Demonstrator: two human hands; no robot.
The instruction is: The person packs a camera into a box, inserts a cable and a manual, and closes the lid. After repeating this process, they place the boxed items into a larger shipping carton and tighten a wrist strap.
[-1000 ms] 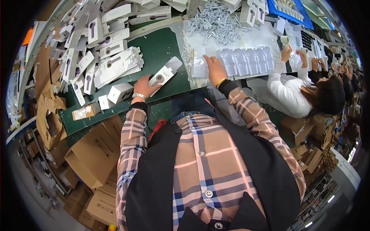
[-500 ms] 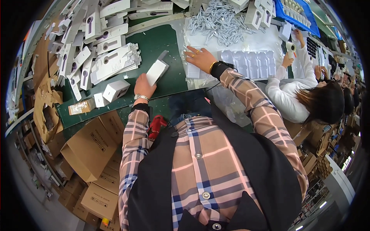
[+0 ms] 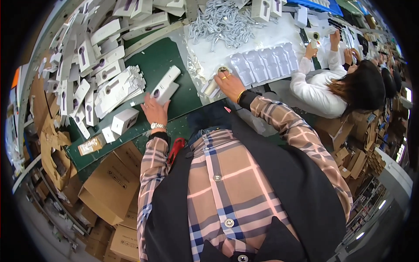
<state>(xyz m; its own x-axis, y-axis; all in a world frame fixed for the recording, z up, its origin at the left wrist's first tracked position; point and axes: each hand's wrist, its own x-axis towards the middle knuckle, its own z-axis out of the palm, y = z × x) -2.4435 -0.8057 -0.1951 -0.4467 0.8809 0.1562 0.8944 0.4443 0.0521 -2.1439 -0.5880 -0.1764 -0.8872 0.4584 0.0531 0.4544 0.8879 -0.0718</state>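
My left hand grips the near end of a white carton, thumb on one side and fingers on the other. This carton is long and narrow, with a dark round picture on its side, and tilts over the green table top. Further right, my right hand closes over a pale handheld device with a round dark end. Part of the device is hidden under my fingers. Beneath it is a clear plastic tray piece, beside a row of clear moulded trays.
Flattened and formed white cartons pile up on the left. A heap of pale cables lies at the back. Brown cardboard boxes stand below the table's left edge. A co-worker in white sits to the right, handling a similar device.
My right hand has gone from resting flat over the clear tray to closing on the pale device. The carton in my left hand has turned and now shows its printed side.
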